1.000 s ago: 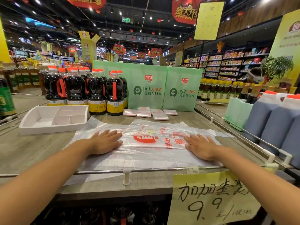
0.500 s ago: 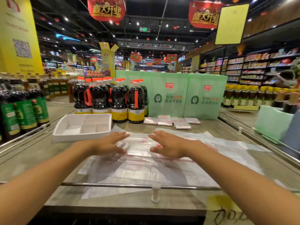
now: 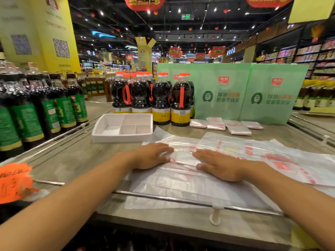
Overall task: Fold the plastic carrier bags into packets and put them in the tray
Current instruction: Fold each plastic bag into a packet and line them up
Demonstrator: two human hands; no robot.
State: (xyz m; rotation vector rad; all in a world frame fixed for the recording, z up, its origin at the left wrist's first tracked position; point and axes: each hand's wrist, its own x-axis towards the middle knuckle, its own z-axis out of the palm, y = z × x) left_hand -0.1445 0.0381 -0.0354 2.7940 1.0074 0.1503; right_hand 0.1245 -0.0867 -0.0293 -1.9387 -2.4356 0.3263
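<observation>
A clear plastic carrier bag (image 3: pixel 253 160) with red print lies spread flat on the wooden display table, stretching off to the right. My left hand (image 3: pixel 151 156) rests flat on its left end, fingers straight. Close beside it my right hand (image 3: pixel 220 165) also presses flat on the bag, fingers pointing left. The white compartment tray (image 3: pixel 123 126) stands behind my left hand, with nothing in its sections. Several folded bag packets (image 3: pixel 226 125) lie in a row at the back of the table, outside the tray.
Dark sauce bottles (image 3: pixel 161 98) with orange caps stand behind the tray, and green-labelled bottles (image 3: pixel 36 113) line the left. Green cartons (image 3: pixel 250 93) wall off the back. A metal rail (image 3: pixel 181 198) runs along the table's front edge, with an orange price tag (image 3: pixel 14 182) at left.
My right hand slid left along the bag from its right part until it lies next to my left hand. The head view swung left and closer to the table.
</observation>
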